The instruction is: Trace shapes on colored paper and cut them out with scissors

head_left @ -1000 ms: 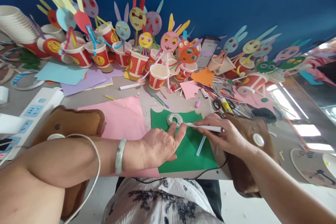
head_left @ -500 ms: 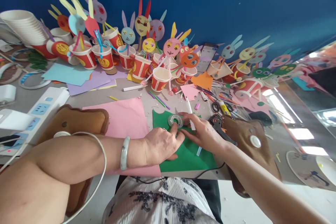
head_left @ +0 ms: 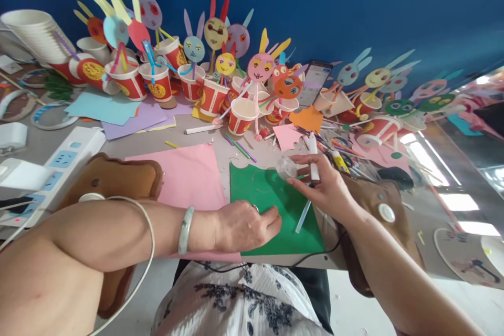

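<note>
My right hand (head_left: 326,181) holds a white marker (head_left: 313,155) upright between its fingers. Its fingertips also grip a clear roll of tape (head_left: 286,167), blurred, at the upper right of a green sheet of paper (head_left: 293,205). My left hand (head_left: 246,226) rests on the lower left of that sheet, fingers curled in and nothing visible in them. A faint round outline shows on the green paper above my left hand. Sticking out below my right hand, a translucent glue stick (head_left: 303,217) lies over the green sheet.
A pink sheet (head_left: 189,170) lies at left beside a brown hand warmer (head_left: 118,176) and a power strip (head_left: 65,168). Red paper cups (head_left: 241,121) with paper rabbit faces line the wall. Another brown warmer (head_left: 378,194), a glue stick tube (head_left: 339,161) and pens lie at right.
The tape roll has come off its spot on the green paper and moved right in my right hand. My left hand has drawn back from it, lower on the sheet.
</note>
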`<act>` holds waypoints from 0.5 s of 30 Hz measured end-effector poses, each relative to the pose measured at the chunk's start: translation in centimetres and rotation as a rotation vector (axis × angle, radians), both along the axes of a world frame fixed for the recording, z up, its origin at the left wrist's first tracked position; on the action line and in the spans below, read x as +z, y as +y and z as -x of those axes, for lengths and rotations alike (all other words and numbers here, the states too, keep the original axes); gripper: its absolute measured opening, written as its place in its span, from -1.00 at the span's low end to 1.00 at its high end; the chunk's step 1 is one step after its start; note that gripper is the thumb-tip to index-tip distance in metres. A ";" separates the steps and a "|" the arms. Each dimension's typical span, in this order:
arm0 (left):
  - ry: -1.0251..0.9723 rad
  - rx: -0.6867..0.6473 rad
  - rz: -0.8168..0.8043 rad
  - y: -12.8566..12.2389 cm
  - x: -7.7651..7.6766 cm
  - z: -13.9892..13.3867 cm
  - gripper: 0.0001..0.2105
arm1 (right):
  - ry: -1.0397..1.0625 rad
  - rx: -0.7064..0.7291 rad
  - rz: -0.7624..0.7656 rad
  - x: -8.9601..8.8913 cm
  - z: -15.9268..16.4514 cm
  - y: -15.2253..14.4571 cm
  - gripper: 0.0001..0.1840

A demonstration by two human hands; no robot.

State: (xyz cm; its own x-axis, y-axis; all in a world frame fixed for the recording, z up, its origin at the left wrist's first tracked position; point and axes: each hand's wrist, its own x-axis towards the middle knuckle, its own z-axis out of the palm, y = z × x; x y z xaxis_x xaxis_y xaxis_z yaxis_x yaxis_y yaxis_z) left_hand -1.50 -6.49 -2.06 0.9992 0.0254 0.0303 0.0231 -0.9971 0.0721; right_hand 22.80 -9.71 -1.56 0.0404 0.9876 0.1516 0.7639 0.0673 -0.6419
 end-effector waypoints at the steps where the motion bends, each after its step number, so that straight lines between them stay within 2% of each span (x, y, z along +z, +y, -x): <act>1: 0.032 -0.003 0.001 0.0 0.2 0.1 -0.55 | 0.008 -0.014 -0.003 0.1 -0.4 -0.1 -0.57; 5: 0.178 0.007 0.016 0.0 0.9 0.1 -0.44 | -0.040 -0.014 0.019 0.2 -1.2 -0.7 -0.52; 9: 0.222 -0.018 0.053 0.0 1.3 0.1 -0.47 | -0.096 -0.090 -0.061 -0.1 -1.5 -0.8 -0.54; 13: 0.135 -0.038 0.022 0.1 0.7 0.3 -0.65 | 0.059 -0.223 -0.207 -0.9 -1.8 -0.5 -0.55; 15: 0.076 -0.050 -0.003 0.1 0.2 0.3 -0.65 | 0.148 -0.256 -0.252 -1.3 -1.9 -0.4 -0.54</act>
State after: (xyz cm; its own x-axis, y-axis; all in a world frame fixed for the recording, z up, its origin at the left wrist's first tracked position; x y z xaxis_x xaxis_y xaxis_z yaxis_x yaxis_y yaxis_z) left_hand -1.82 -6.37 -1.89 0.9986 -0.0250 -0.0457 -0.0218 -0.9973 0.0694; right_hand 24.69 -10.13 -2.84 0.3206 0.8753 0.3619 0.6765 0.0558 -0.7343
